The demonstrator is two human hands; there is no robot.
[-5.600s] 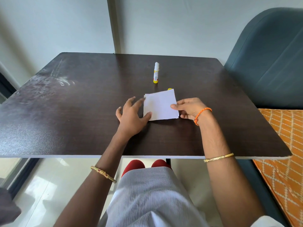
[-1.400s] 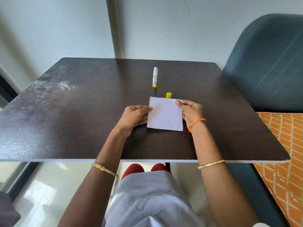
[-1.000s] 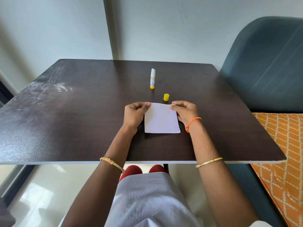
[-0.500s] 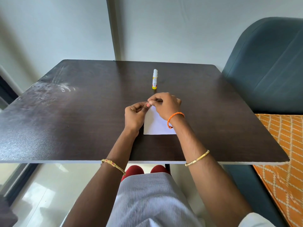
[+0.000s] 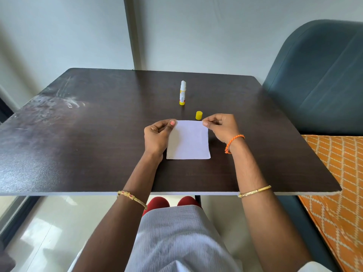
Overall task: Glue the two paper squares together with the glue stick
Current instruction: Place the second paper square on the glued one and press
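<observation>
Two hands pinch the far corners of the white square paper sheet [image 5: 188, 140], lying flat on the dark brown wooden surface [image 5: 78, 144]. Left hand [image 5: 157, 135] grip: thumb and fingers closed on far-left corner. Right hand [image 5: 220, 127] grip: thumb and forefinger closed on far-right corner. Cannot tell if one sheet or two stacked. Small yellow plastic cap [image 5: 198, 115] just beyond paper's far edge, near right fingertips. White-and-yellow uncapped glue stick [image 5: 182, 93] upright, farther beyond cap, well apart from paper.
</observation>
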